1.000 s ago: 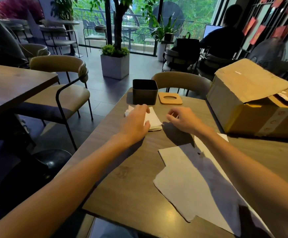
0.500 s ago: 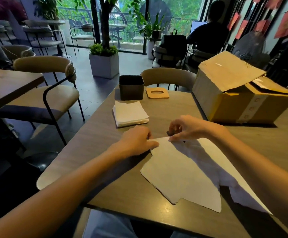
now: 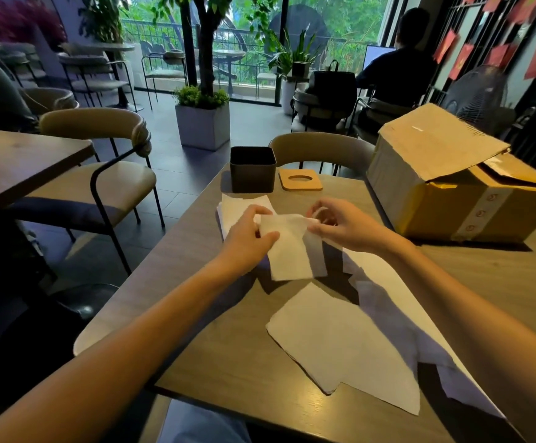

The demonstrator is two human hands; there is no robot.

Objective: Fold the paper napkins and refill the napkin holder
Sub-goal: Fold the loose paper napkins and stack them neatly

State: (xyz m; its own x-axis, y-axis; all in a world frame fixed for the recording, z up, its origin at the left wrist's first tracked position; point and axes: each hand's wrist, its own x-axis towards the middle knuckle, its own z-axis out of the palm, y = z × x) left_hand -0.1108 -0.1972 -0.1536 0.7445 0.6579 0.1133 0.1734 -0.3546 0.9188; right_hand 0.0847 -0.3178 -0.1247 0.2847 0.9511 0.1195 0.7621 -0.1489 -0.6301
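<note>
Pinching fingers: left hand [image 3: 247,241] and right hand [image 3: 346,225] each pinch an upper end of one napkin [image 3: 289,254], with the fingers curled narrow on the paper.
Napkin: thin, soft and white, held up between both hands over the table [image 3: 196,314].
Stack: folded white napkins [image 3: 237,204] lie flat just behind the left hand, which partly hides them.
Holder: the dark square napkin holder [image 3: 252,169], open on top, stands behind the stack; its inside cannot be seen.
Lid: a flat wooden square with an oval hole [image 3: 300,180], just right of the holder.
Loose sheets: wide flat white paper [image 3: 349,346] near the front edge, partly under the right forearm.
Box: a worn cardboard box [image 3: 445,193] with its flap raised, at the right.
</note>
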